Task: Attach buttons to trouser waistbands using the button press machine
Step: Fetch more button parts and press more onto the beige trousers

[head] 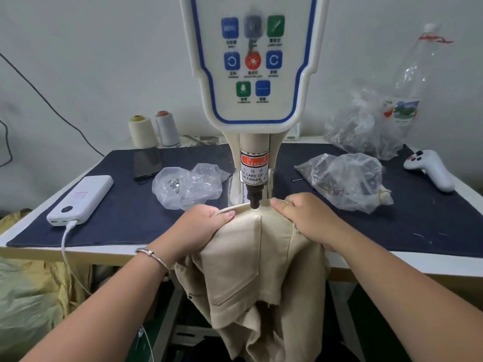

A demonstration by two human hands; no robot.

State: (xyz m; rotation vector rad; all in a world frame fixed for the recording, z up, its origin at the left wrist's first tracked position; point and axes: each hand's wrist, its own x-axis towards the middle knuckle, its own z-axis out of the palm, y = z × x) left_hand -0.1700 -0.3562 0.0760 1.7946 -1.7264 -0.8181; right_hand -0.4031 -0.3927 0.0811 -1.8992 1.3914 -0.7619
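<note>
Beige trousers [251, 257] hang over the table's front edge, their waistband [245, 210] lying under the black punch tip [254, 201] of the white button press machine [254, 74]. My left hand [203, 223] pinches the waistband just left of the punch, thumb on top. On the other side my right hand [300, 215] grips the waistband fabric, thumb pointing toward the punch. A small button [295, 227] shows on the cloth by my right hand. The lower die is hidden by the fabric.
A dark blue mat [130, 205] covers the table. On it lie a white power bank [81, 199] with cable, a phone [147, 163], plastic bags of small parts [183, 186] [345, 178], a white controller [428, 168] and two thread cones [154, 130]. A plastic bottle [410, 82] stands back right.
</note>
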